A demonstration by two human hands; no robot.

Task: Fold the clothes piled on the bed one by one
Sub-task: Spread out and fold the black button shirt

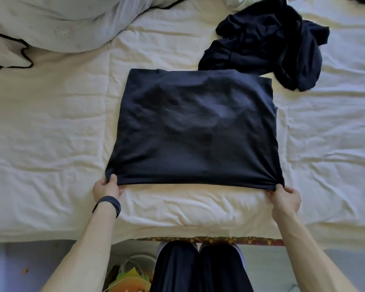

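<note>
No text, label, brand or number can be read anywhere. The garment [196, 131] at centre is plain dark cloth with no legible print or tag. The wristband [109, 204] at 8 o'clock shows a dark face with nothing legible. The trim [177, 239] at 6 o'clock bears a blurred motif, and the colourful object [131, 279] at 7 o'clock is too blurred to read.
</note>
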